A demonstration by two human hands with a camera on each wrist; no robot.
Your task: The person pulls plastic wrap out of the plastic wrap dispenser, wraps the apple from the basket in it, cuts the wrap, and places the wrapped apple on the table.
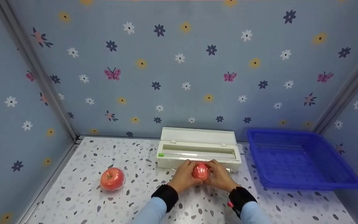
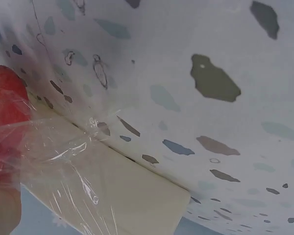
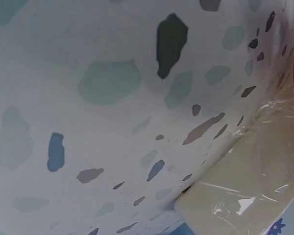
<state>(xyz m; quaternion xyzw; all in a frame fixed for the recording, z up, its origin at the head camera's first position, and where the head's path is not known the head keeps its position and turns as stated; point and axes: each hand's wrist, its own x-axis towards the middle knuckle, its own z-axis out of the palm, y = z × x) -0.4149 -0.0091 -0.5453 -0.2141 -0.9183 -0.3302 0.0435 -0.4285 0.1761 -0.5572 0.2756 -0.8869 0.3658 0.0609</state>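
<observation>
A red apple (image 1: 201, 171) is held between both hands in front of the white box. My left hand (image 1: 182, 177) grips its left side, and my right hand (image 1: 220, 176) grips the right. Clear plastic wrap (image 2: 73, 156) clings about the apple and stretches across the box front in the left wrist view; creased wrap (image 3: 245, 200) shows in the right wrist view too. Inside the long cling film box (image 1: 169, 162), whose lid (image 1: 197, 136) is raised, lies a film roll (image 1: 199, 153). Fingers partly cover the apple.
On the left of the speckled table (image 1: 141, 199) sits another red apple (image 1: 112, 179), with shiny film around it. A blue plastic basket (image 1: 309, 185) stands at the right. Flower-patterned walls (image 1: 179, 71) close off the back and sides.
</observation>
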